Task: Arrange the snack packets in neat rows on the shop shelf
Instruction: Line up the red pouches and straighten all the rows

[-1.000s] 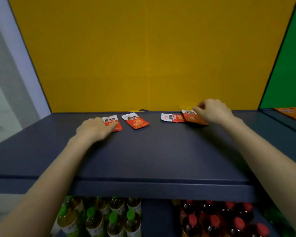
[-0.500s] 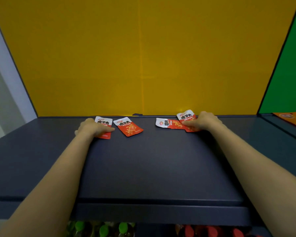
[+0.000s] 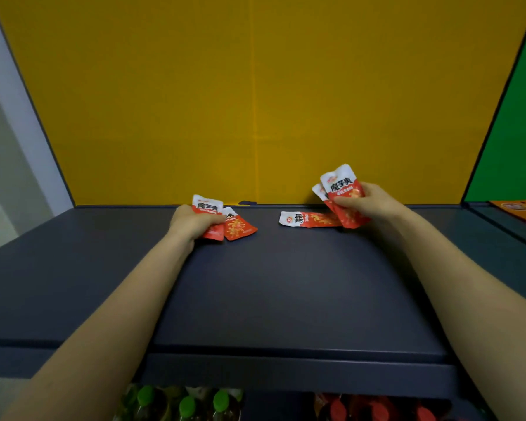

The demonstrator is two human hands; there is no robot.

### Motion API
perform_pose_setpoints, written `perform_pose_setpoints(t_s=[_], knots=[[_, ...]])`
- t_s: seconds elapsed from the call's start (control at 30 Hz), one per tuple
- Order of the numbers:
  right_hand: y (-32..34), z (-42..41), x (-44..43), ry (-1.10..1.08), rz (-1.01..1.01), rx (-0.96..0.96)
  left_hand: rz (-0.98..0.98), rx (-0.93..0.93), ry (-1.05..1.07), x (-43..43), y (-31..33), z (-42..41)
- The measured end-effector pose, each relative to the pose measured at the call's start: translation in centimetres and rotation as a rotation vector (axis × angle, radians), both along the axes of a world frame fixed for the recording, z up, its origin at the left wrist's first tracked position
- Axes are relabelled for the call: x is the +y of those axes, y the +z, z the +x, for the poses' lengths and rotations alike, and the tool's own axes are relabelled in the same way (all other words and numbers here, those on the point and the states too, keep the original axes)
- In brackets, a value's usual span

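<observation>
- My right hand (image 3: 371,202), at one o'clock, has lifted two packets (image 3: 342,186) off the shelf (image 3: 286,284) and pinches them fanned.
- My left hand (image 3: 195,221), at eleven, now grips the left packet (image 3: 207,205).
- The flat packet (image 3: 301,219) lies at twelve; I'm gathering, with no rows built yet.

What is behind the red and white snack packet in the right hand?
Another red and white packet, only its white top edge visible. The front packet and the right hand cover the rest.
</observation>
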State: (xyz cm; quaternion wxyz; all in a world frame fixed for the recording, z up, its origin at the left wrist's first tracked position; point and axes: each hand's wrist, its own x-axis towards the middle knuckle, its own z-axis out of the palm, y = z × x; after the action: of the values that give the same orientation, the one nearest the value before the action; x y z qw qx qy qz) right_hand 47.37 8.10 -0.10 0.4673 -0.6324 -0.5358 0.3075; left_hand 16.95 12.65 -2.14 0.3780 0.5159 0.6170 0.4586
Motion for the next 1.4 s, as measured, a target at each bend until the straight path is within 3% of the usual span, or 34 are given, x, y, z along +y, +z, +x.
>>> perform_pose_setpoints(t_s=[0.1, 0.2, 0.27, 0.6, 0.77, 0.97, 1.03, 1.2, 1.4], knots=[[-0.2, -1.6, 0.6, 0.128, -0.034, 0.052, -0.041, 0.213, 0.011, 0.7, -0.4, 1.0], [-1.3, -2.0, 1.4, 0.175, -0.122, -0.110, -0.110, 0.571, 0.050, 0.8, -0.6, 2.1], [-1.6, -1.8, 1.7, 0.199, -0.164, -0.163, -0.117, 0.665, 0.091, 0.8, -0.5, 2.7], [-1.5, -1.4, 1.9, 0.094, -0.142, -0.377, -0.114, 0.250, 0.062, 2.5, 0.0, 4.6], [-1.0, -1.6, 1.1, 0.190, -0.212, -0.259, -0.005, 0.075, -0.034, 1.8, 0.1, 4.1], [-0.8, -2.1, -1.0, 0.142, -0.125, -0.212, 0.118, -0.103, -0.272, -0.4, 1.3, 5.2], [-0.2, -2.2, -2.5, 0.044, -0.043, -0.220, 0.158, -0.140, -0.302, -1.3, 1.9, 5.9], [1.3, -1.5, -9.8, -0.183, 0.124, -0.029, 0.213, -0.283, -0.358, -4.3, 3.3, 7.8], [1.1, 0.5, -23.2, -0.406, 0.277, 0.172, 0.249, -0.374, -0.738, -12.0, 4.3, 11.2]])
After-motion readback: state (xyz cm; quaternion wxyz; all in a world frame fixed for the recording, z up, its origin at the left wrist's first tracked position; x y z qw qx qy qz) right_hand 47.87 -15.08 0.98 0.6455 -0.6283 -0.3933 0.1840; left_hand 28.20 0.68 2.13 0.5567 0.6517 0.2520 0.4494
